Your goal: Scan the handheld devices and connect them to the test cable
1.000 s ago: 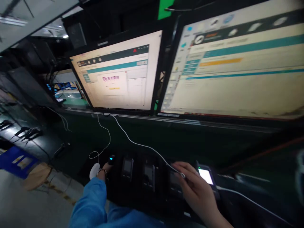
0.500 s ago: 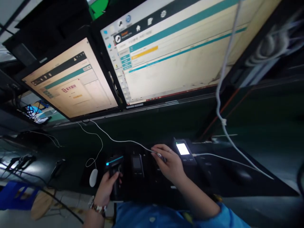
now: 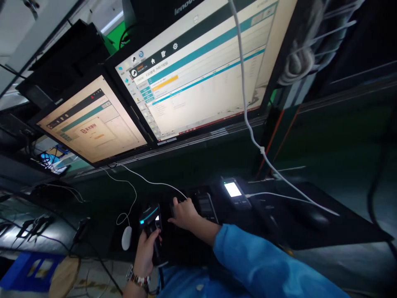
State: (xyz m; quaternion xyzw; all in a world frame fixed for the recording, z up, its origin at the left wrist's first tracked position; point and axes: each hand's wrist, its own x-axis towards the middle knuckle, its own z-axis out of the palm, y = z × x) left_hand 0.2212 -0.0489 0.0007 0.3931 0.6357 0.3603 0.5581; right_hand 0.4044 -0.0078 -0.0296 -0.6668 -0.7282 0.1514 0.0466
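Note:
My left hand [image 3: 145,248] is wrapped round the grip of a black barcode scanner [image 3: 150,221] with a cyan light, held over the near edge of the dark bench. My right hand [image 3: 184,213], in a blue sleeve, reaches left across a row of dark handsets and rests on one [image 3: 175,207]; its fingers are curled round the end of a thin white cable [image 3: 149,182]. Another dark handset [image 3: 206,205] lies just right of that hand. Further right a handset with a lit screen [image 3: 233,190] lies plugged into a white cable.
Two tilted monitors, left monitor [image 3: 93,122] and right monitor [image 3: 204,70], hang over the bench. A white mouse [image 3: 126,238] lies left of the scanner. A thick white cable [image 3: 248,116] hangs in front of the right monitor. A black mouse [image 3: 313,217] sits at the right.
My right hand has moved left along the row of handsets, away from the lit one. My left hand has lifted the scanner and holds it. The view has swung right.

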